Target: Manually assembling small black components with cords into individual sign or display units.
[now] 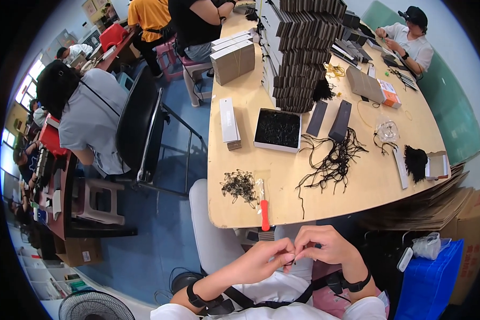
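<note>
Dark piece (pixel 290 262) sits pinched near red-handled tool (pixel 264 214).

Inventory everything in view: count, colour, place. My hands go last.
Table: one, pale wood, centre
Tall stacked cards: uncountable, grey-brown, table's back
Filled box: one, white, mid-table
Slim pieces: two, dark grey, right of box
Cord tangle: one, black, nearby
Small loops: uncountable, dark, table's near left
Tool handle: one, red, near edge
Metal-framed chair: one, black, left
Fan: one, dark, lower left
Container: one, blue, lower right
Other people: several, mixed clothing, mainly left
Small item: one, dark, at fingertips
Left hand: one, bare, lower centre
Right hand: one, bare, beside it
</note>
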The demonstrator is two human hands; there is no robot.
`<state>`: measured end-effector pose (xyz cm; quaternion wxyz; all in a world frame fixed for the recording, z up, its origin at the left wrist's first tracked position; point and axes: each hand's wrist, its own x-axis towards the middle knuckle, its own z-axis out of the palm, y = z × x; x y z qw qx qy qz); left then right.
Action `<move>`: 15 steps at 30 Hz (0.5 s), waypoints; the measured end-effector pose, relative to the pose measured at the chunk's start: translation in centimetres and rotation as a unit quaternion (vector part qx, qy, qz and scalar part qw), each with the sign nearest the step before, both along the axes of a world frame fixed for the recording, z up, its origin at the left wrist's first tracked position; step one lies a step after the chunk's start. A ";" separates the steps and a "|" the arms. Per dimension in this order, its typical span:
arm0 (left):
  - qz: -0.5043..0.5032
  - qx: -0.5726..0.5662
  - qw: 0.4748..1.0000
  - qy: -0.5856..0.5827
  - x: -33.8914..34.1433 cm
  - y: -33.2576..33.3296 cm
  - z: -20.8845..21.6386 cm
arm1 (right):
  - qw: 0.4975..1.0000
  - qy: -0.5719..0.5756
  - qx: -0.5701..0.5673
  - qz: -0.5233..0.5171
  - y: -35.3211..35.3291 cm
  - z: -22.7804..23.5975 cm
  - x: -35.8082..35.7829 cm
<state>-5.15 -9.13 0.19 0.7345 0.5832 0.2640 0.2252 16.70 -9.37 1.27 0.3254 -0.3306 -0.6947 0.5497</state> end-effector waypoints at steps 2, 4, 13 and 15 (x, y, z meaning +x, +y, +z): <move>-0.011 -0.115 0.991 0.071 -0.1 0.3 1.4 | 1.000 0.013 -0.008 -0.026 -0.3 -0.4 0.0; 0.014 -0.038 0.996 0.082 0.1 0.1 1.4 | 0.998 0.025 -0.016 -0.051 -0.8 -0.5 -0.1; 0.137 0.122 0.968 0.172 -0.4 -0.4 1.5 | 0.973 0.101 -0.118 -0.169 -2.1 -1.4 -0.4; 0.128 0.056 0.973 0.182 -0.7 -0.7 0.2 | 0.970 0.076 -0.110 -0.204 -2.1 -1.8 -0.6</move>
